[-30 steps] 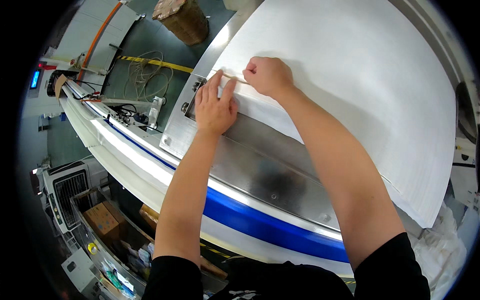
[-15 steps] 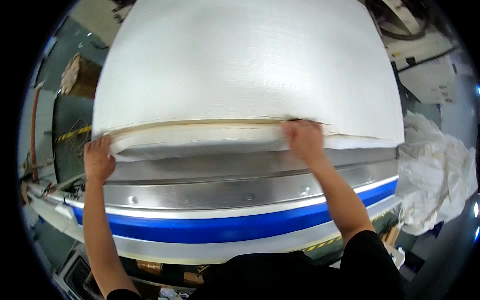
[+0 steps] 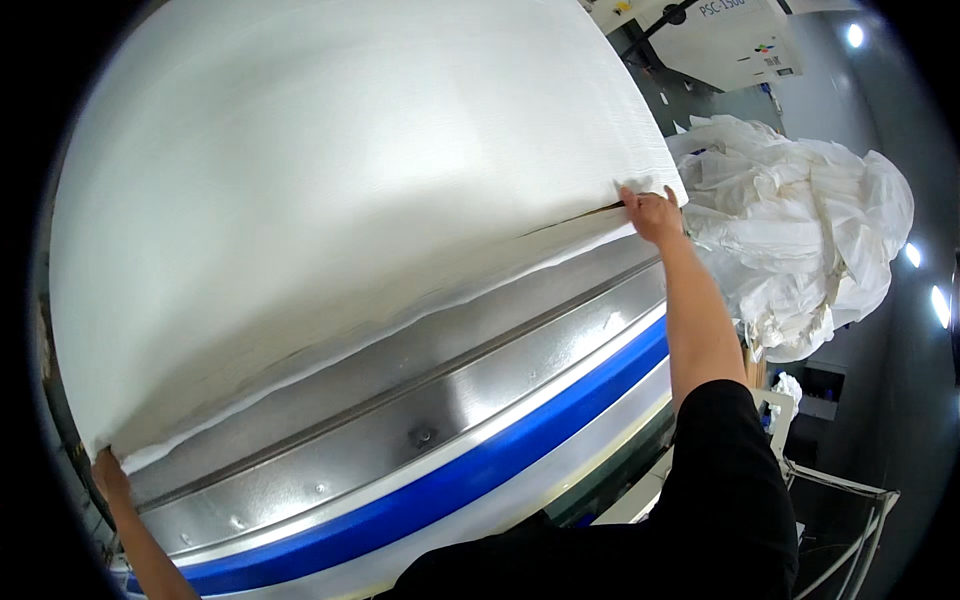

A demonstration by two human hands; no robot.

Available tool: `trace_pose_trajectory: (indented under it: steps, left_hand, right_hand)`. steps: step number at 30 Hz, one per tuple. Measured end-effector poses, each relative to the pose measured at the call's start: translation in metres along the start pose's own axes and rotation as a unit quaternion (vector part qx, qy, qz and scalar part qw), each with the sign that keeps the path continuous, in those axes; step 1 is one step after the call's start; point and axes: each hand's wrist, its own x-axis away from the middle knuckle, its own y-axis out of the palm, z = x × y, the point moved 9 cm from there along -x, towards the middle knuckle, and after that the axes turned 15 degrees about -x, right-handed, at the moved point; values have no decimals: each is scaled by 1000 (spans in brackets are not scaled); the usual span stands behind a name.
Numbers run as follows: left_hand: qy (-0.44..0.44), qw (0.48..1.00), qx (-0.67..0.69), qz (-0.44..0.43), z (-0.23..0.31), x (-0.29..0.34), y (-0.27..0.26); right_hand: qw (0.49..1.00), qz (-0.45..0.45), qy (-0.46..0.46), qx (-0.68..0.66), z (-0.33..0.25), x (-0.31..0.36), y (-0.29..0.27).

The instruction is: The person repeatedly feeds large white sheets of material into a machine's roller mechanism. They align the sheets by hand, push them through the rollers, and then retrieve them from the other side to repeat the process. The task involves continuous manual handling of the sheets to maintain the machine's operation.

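Observation:
A large white sheet (image 3: pixel 350 170) with fine surface lines covers the worktop, and its near edge runs slantwise between my hands. At the near left corner, my left hand (image 3: pixel 110 477) has its fingers closed on that edge; its fingertips are partly hidden. My right hand (image 3: pixel 655 215) grips the edge close to the right corner, thumb and fingers bent over it beside a narrow dark gap. Below the edge lies a bare metal strip (image 3: pixel 470 388) with bolt heads, bordered by a blue band (image 3: pixel 480 450).
Right of the worktop is a big heap of crumpled white sheeting (image 3: pixel 790 230). Behind it stands a pale machine cabinet (image 3: pixel 725 45). A pale metal frame (image 3: pixel 840 478) is at the lower right.
My right hand has slid right along the edge to near the corner. The gap along the sheet's edge has mostly closed. The view has turned toward the right; my left hand stays at the left corner.

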Motion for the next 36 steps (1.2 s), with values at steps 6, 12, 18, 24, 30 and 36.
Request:
trace_pose_trajectory:
  steps: [6,12,18,24,30,36]
  left_hand:
    - [-7,1000,-1,-9,-28,-3,24]
    - [48,982,-182,-36,-15,5,22]
    - [69,983,-168,25,2,54,-83]
    - [22,991,-129,-9,-38,95,-161]
    - [90,983,-86,-132,-52,184,-98]
    - [216,900,-247,-287,-2,289,-15]
  right_hand:
    - [994,-94,22,56,89,-19,9]
    - [970,-103,-20,218,90,-21,31]
    - [995,-52,54,63,116,3,-35]
    - [999,2,10,33,150,43,-106]
    - [995,-90,-46,25,167,119,-71]
    - [954,-230,-78,179,166,195,12]
